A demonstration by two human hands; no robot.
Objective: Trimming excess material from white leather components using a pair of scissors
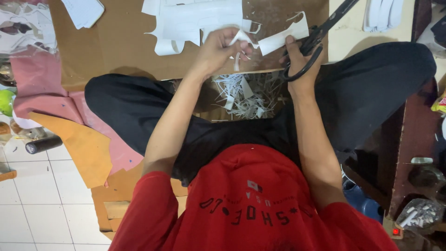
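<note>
Head view, looking down the wearer's own body. Red short-sleeved T-shirt (251, 209), loose at the chest, sleeves (148, 204) ending above the elbow; dark printed lettering in an arc across the front, with a small red-and-white patch above it. Forearms bare from sleeve hem to wrist, no watch, band or glove visible. Left hand (218, 49) and right hand (299, 65) both bare, no rings discernible. Black trousers (139, 107), plain fabric, smooth over both knees (385, 79), without visible pockets, seams or markings.

Two hands, left hand (218, 49), right hand (299, 65), one pair of black scissors (320, 32), one white paper piece (283, 37) held, one black cylinder (42, 144)
</note>
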